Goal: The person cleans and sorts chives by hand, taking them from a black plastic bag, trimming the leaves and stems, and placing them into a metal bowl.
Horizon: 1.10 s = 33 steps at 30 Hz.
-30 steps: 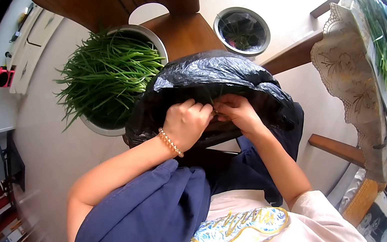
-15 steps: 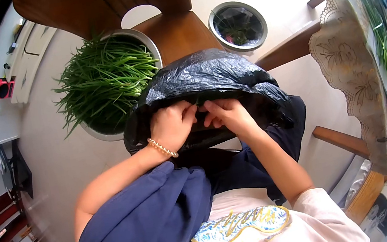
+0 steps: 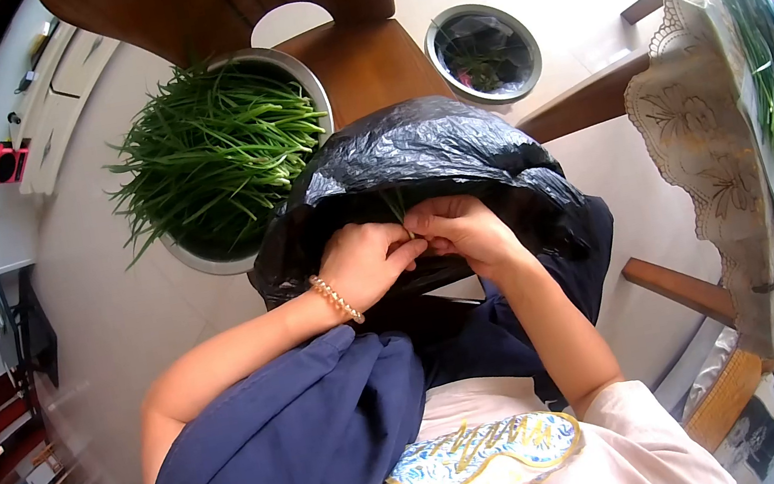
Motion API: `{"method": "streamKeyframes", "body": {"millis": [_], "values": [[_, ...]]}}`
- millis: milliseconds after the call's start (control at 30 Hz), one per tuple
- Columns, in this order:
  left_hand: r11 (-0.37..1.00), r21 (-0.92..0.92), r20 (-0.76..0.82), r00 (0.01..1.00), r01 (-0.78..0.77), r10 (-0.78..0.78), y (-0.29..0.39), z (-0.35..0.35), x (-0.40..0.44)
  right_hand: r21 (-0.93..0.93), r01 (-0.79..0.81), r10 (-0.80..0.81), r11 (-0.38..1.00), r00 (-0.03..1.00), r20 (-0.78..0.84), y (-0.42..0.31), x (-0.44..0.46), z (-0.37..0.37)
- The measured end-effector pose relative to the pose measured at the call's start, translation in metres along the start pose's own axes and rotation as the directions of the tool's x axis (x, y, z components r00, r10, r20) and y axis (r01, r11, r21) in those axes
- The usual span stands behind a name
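Observation:
Over the mouth of a black plastic bag [image 3: 422, 140] on my lap, both hands meet with fingertips touching. My right hand [image 3: 469, 232] pinches a thin green chive [image 3: 392, 203], whose leaf points up and away from me. Wearing a beaded bracelet, my left hand [image 3: 365, 263] closes thumb and fingers at the chive's lower end, against the right fingertips. Most of the bag's inside is dark and cannot be made out. Left of the bag, a large metal basin [image 3: 314, 86] is heaped with long green chives [image 3: 216, 152].
A wooden chair [image 3: 359, 64] stands just ahead, beside the basin. Farther right on the floor is a round metal basin [image 3: 533, 41] lined with dark plastic. A table with a lace-edged cloth [image 3: 684, 134] stands at the right, bearing more chives [image 3: 767, 80].
My hands have drawn slightly toward me and closed together. The chive's green leaf now shows more clearly above the fingers. The view has shifted slightly.

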<state>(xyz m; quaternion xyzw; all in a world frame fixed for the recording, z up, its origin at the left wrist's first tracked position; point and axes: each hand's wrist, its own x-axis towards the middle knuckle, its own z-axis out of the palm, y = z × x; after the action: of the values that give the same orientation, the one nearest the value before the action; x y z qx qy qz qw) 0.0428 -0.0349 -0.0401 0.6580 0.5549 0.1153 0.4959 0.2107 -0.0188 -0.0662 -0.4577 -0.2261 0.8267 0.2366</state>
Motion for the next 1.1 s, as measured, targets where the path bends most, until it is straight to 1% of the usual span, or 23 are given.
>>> {"method": "streamKeyframes", "body": {"millis": [67, 100, 133, 167, 200, 267, 300, 367, 400, 433, 500, 567, 600, 633, 700, 833, 900, 933, 967, 1000, 1033, 1067, 1100], "values": [[0.999, -0.006, 0.058, 0.997, 0.049, -0.048, -0.005, -0.002, -0.001, -0.315, 0.130, -0.167, 0.940, 0.982, -0.093, -0.002, -0.005, 0.000], [0.999, -0.006, 0.057, 0.997, 0.048, -0.047, -0.010, -0.001, 0.000, -0.316, 0.130, -0.168, 0.940, 0.981, -0.093, 0.000, -0.004, -0.003], [0.965, -0.218, 0.073, 0.989, 0.142, -0.129, -0.017, 0.001, 0.002, -0.422, 0.231, -0.291, 0.877, 0.953, -0.084, 0.005, -0.002, -0.007], [0.878, -0.418, 0.105, 0.973, 0.231, -0.206, -0.022, 0.000, 0.004, -0.521, 0.321, -0.408, 0.791, 0.911, -0.058, 0.007, -0.001, -0.009], [0.786, -0.491, 0.231, 0.926, 0.377, -0.299, -0.021, -0.006, 0.006, -0.523, 0.321, -0.407, 0.790, 0.912, -0.054, 0.006, -0.004, -0.007], [0.748, -0.529, 0.224, 0.917, 0.399, -0.331, -0.019, -0.007, 0.006, -0.651, 0.190, -0.307, 0.735, 0.949, -0.070, -0.001, -0.011, -0.001], [0.711, -0.565, 0.220, 0.906, 0.420, -0.360, -0.019, -0.008, 0.006, -0.652, 0.191, -0.307, 0.734, 0.949, -0.068, -0.001, -0.012, 0.002], [0.730, -0.541, 0.210, 0.907, 0.418, -0.365, -0.023, -0.006, 0.007, -0.584, 0.217, -0.257, 0.783, 0.966, 0.015, 0.001, -0.012, 0.007], [0.719, -0.551, 0.198, 0.904, 0.423, -0.379, -0.024, -0.006, 0.006, -0.587, 0.212, -0.247, 0.781, 0.969, 0.021, 0.004, -0.010, 0.007], [0.709, -0.561, 0.187, 0.900, 0.427, -0.393, -0.025, -0.005, 0.006, -0.587, 0.213, -0.248, 0.781, 0.969, 0.022, 0.007, -0.008, 0.005], [0.707, -0.560, 0.176, 0.896, 0.432, -0.407, -0.031, -0.004, 0.006, -0.504, 0.274, -0.291, 0.819, 0.956, 0.046, 0.011, -0.005, -0.002], [0.705, -0.559, 0.166, 0.892, 0.436, -0.420, -0.034, -0.003, 0.006, -0.406, 0.221, -0.250, 0.887, 0.968, -0.020, 0.012, -0.001, -0.015], [0.703, -0.560, 0.153, 0.888, 0.439, -0.433, -0.033, -0.004, 0.006, -0.417, 0.221, -0.276, 0.881, 0.958, -0.077, 0.011, -0.001, -0.023], [0.699, -0.562, 0.139, 0.883, 0.442, -0.447, -0.032, -0.005, 0.005, -0.374, 0.264, -0.326, 0.889, 0.939, -0.111, 0.016, 0.004, -0.033], [0.696, -0.568, 0.134, 0.883, 0.440, -0.450, -0.035, -0.005, 0.005, -0.340, 0.215, -0.299, 0.915, 0.929, -0.217, 0.014, 0.003, -0.042], [0.710, -0.545, 0.142, 0.884, 0.445, -0.444, -0.035, -0.003, 0.006, -0.439, 0.149, -0.284, 0.886, 0.923, -0.259, 0.008, -0.004, -0.029], [0.696, -0.570, 0.143, 0.886, 0.437, -0.440, -0.030, -0.002, 0.005, -0.632, 0.301, -0.489, 0.714, 0.860, -0.144, 0.017, 0.000, -0.019], [0.679, -0.594, 0.143, 0.888, 0.431, -0.438, -0.029, -0.002, 0.005, -0.619, 0.387, -0.540, 0.684, 0.839, -0.073, 0.015, -0.004, -0.009], [0.680, -0.593, 0.143, 0.888, 0.430, -0.437, -0.029, -0.002, 0.005, -0.618, 0.388, -0.541, 0.684, 0.838, -0.073, 0.014, -0.005, -0.008], [0.673, -0.600, 0.152, 0.888, 0.432, -0.434, -0.029, -0.003, 0.005, -0.576, 0.330, -0.402, 0.748, 0.916, 0.002, 0.012, -0.005, -0.007], [0.666, -0.607, 0.162, 0.887, 0.435, -0.431, -0.029, -0.003, 0.005, -0.540, 0.258, -0.253, 0.801, 0.964, 0.085, 0.010, -0.007, -0.004], [0.666, -0.606, 0.163, 0.887, 0.435, -0.432, -0.028, -0.003, 0.005, -0.504, 0.143, -0.117, 0.852, 0.990, 0.083, 0.002, -0.010, -0.002], [0.647, -0.628, 0.167, 0.887, 0.433, -0.431, -0.027, -0.004, 0.004, -0.504, 0.143, -0.117, 0.852, 0.990, 0.082, 0.004, -0.009, -0.004]]}}
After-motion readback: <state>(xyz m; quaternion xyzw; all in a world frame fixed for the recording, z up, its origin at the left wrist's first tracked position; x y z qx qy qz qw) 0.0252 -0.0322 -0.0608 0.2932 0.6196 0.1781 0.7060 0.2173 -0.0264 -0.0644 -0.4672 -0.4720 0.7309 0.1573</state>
